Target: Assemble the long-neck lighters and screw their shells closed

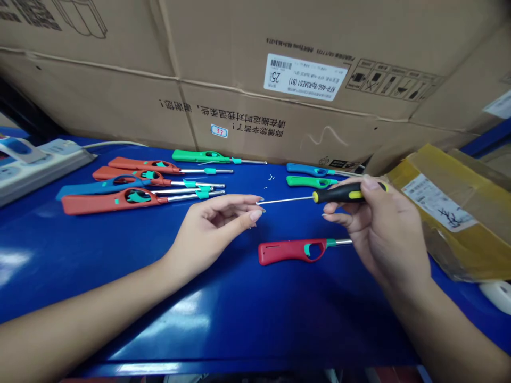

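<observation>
Gripping screwdriver [343, 193] with right hand's [385, 234] curled fingers, just above red lighter [287, 251]; lightly pinching its shaft tip between left hand's [213, 226] thumb and forefinger. Not yet touching red lighter. Noting 5 lighters [99, 203] grouped well left of it, 2 more lighters [309, 182] behind.

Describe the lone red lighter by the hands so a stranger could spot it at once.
On the blue table in front of the cardboard boxes, look just below the black-and-yellow screwdriver in the right hand. The red lighter with a teal trigger lies there alone. The other red lighters lie bunched with a blue one far left.
</observation>
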A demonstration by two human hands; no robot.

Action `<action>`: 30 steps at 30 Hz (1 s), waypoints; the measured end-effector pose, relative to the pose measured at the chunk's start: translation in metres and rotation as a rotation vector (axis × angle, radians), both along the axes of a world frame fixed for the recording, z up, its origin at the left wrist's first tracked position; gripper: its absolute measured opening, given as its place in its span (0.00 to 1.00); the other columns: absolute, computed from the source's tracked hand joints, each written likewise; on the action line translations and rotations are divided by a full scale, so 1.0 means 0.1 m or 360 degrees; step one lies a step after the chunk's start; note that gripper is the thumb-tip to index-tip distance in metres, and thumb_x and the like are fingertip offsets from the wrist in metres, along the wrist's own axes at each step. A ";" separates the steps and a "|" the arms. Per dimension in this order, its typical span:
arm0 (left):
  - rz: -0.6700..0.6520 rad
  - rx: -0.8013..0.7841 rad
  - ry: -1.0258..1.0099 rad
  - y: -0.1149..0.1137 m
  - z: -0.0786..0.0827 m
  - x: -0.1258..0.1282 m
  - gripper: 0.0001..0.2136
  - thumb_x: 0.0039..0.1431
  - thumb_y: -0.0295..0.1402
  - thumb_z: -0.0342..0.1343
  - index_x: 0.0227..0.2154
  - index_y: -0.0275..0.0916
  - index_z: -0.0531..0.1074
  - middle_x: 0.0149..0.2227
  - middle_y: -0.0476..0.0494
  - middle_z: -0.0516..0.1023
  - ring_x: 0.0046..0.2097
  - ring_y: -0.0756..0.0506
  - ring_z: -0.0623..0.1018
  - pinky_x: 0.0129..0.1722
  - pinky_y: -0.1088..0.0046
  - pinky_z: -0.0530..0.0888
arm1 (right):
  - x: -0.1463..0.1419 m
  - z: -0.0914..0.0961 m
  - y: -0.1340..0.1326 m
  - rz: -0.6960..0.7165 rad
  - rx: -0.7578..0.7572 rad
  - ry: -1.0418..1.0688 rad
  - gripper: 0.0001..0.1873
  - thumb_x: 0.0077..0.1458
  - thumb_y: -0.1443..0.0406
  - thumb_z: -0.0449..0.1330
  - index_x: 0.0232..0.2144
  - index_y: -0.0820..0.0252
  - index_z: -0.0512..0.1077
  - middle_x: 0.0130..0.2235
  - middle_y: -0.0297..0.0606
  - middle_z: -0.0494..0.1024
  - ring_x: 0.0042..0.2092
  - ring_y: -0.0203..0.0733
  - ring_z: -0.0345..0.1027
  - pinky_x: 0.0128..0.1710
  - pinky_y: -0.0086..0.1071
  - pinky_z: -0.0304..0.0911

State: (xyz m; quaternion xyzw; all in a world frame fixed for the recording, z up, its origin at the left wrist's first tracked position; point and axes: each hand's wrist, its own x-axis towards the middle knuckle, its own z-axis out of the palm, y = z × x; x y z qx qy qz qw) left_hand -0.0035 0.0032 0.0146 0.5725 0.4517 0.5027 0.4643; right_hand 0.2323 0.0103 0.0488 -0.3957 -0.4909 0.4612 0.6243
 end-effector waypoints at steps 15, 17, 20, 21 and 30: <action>-0.0071 0.0045 0.0129 0.07 -0.06 -0.02 0.03 0.56 0.33 0.68 0.31 0.40 0.83 0.29 0.51 0.84 0.29 0.54 0.80 0.32 0.86 0.76 | 0.10 -0.10 0.03 0.0032 -0.0010 -0.0112 0.07 0.62 0.61 0.63 0.35 0.60 0.77 0.31 0.34 0.82 0.27 0.36 0.79 0.28 0.28 0.79; -0.0065 0.0092 0.0190 0.07 -0.07 -0.02 0.04 0.56 0.34 0.68 0.31 0.39 0.83 0.29 0.50 0.84 0.30 0.54 0.80 0.32 0.85 0.76 | 0.12 -0.11 0.03 0.0022 0.0023 -0.0139 0.07 0.62 0.62 0.63 0.35 0.59 0.77 0.31 0.34 0.82 0.27 0.37 0.79 0.28 0.30 0.79; -0.0071 0.0228 0.0322 0.08 -0.08 -0.04 0.04 0.57 0.34 0.67 0.32 0.39 0.82 0.31 0.50 0.84 0.32 0.52 0.81 0.33 0.84 0.77 | 0.13 -0.11 0.03 0.0006 0.0087 -0.0204 0.06 0.63 0.62 0.63 0.35 0.58 0.77 0.29 0.34 0.81 0.27 0.40 0.79 0.28 0.33 0.80; -0.0078 0.0295 0.0372 0.08 -0.08 -0.05 0.04 0.58 0.33 0.66 0.32 0.39 0.82 0.32 0.49 0.84 0.32 0.52 0.81 0.34 0.83 0.77 | 0.13 -0.11 0.03 0.0000 0.0104 -0.0232 0.06 0.63 0.63 0.62 0.34 0.58 0.77 0.29 0.34 0.81 0.27 0.40 0.79 0.28 0.33 0.80; -0.0242 0.0892 0.0759 0.08 -0.10 -0.11 0.04 0.62 0.30 0.62 0.34 0.38 0.81 0.34 0.45 0.84 0.34 0.49 0.81 0.37 0.77 0.77 | 0.12 -0.03 -0.08 -0.0115 0.0271 -0.0563 0.06 0.62 0.63 0.63 0.32 0.55 0.78 0.32 0.35 0.79 0.25 0.42 0.77 0.24 0.35 0.77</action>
